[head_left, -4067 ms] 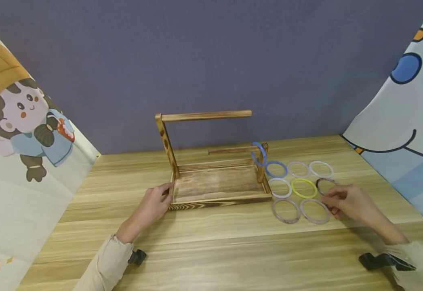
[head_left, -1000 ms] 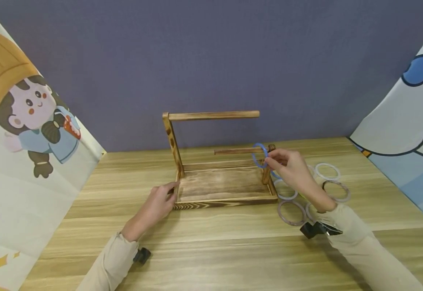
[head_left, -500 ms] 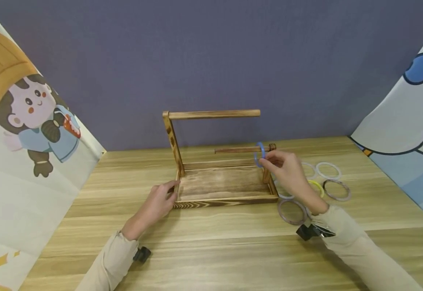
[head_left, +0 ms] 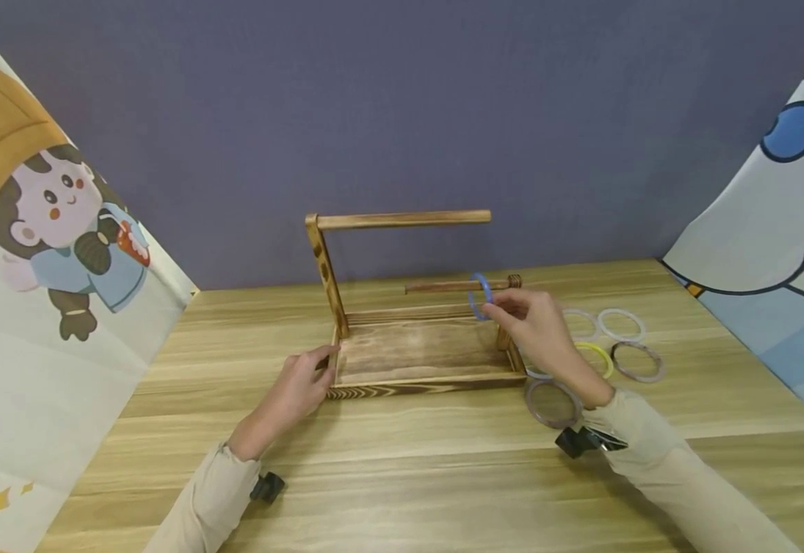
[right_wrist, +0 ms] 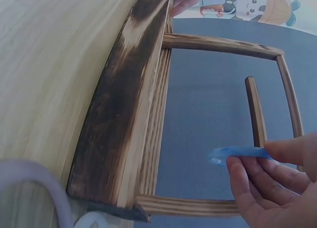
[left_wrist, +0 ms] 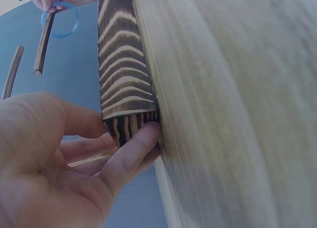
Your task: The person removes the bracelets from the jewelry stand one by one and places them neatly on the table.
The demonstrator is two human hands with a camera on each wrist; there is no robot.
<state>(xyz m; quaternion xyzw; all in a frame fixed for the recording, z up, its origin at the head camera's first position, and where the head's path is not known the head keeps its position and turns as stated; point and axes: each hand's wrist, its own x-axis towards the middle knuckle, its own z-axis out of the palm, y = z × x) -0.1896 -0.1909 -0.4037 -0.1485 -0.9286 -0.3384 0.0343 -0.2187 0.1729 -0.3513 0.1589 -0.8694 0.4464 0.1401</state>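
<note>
A blue bangle point(head_left: 488, 289) encircles the lower rod point(head_left: 436, 288) of a wooden jewelry stand point(head_left: 429, 386). My right hand point(head_left: 536, 326) pinches that bangle between thumb and fingers, just left of the short right post. In the right wrist view, the bangle point(right_wrist: 242, 151) shows edge-on at the fingertips. My left hand point(head_left: 299, 384) grips the left end of the stand's tray; the left wrist view has its thumb and fingers around the striped wooden corner point(left_wrist: 130, 124). On the stand's taller left post, the upper rod point(head_left: 405, 220) carries no bangle.
Several bangles lie on the table right of the stand: yellow point(head_left: 610, 359), white point(head_left: 623, 340), dark-and-grey point(head_left: 640, 379) and greyish point(head_left: 555, 425). My right hand and forearm partly cover some of them. A dark fabric wall point(head_left: 402, 115) stands behind the table.
From the bangles on the right, my right hand has come to the lower rod, taken hold of the blue bangle hanging there, and shifted it slightly left. My left hand stays at the tray.
</note>
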